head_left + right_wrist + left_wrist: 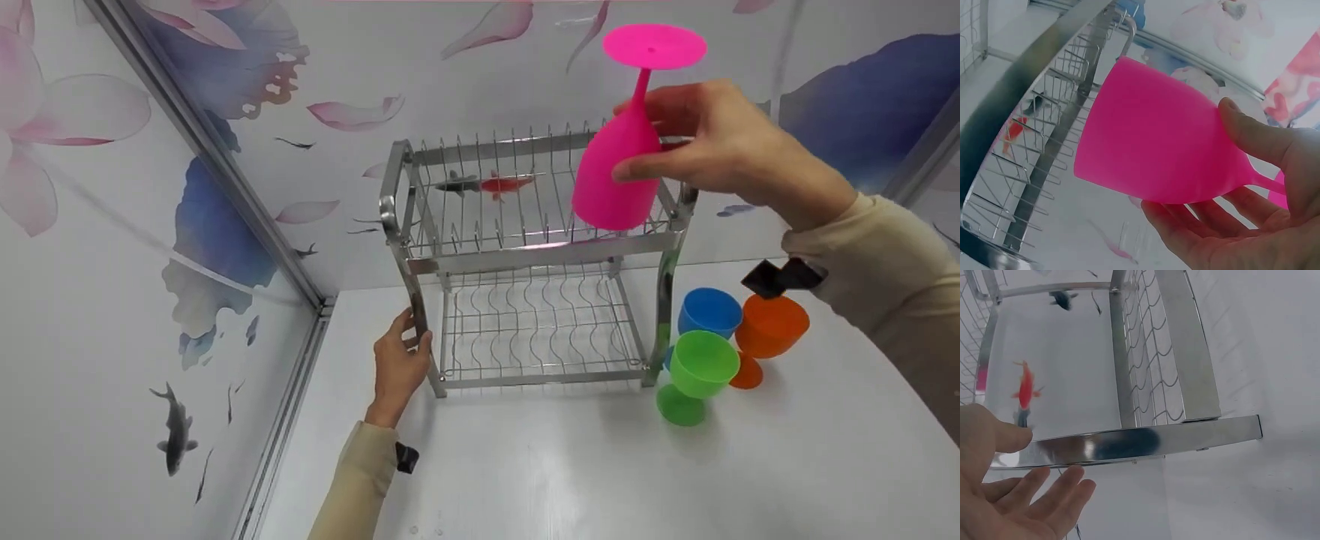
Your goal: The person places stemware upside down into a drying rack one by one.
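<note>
My right hand (pixel 731 139) grips a bright pink plastic goblet (pixel 619 172) by its bowl, thumb on one side and fingers on the other. The goblet is upside down, its round foot at the top and its mouth over the right front of the upper tier of a two-tier metal dish rack (pixel 540 259). In the right wrist view the pink bowl (pixel 1157 135) lies beside the rack's wires. My left hand (pixel 401 367) holds the rack's left front leg. The left wrist view shows the thumb and fingers on opposite sides of that leg (pixel 1106 445).
Blue (pixel 709 311), green (pixel 705 364) and orange (pixel 772 326) goblets stand upright and close together on the white table (pixel 540 465), right of the rack. Walls printed with petals and fish rise behind and to the left (pixel 112 262).
</note>
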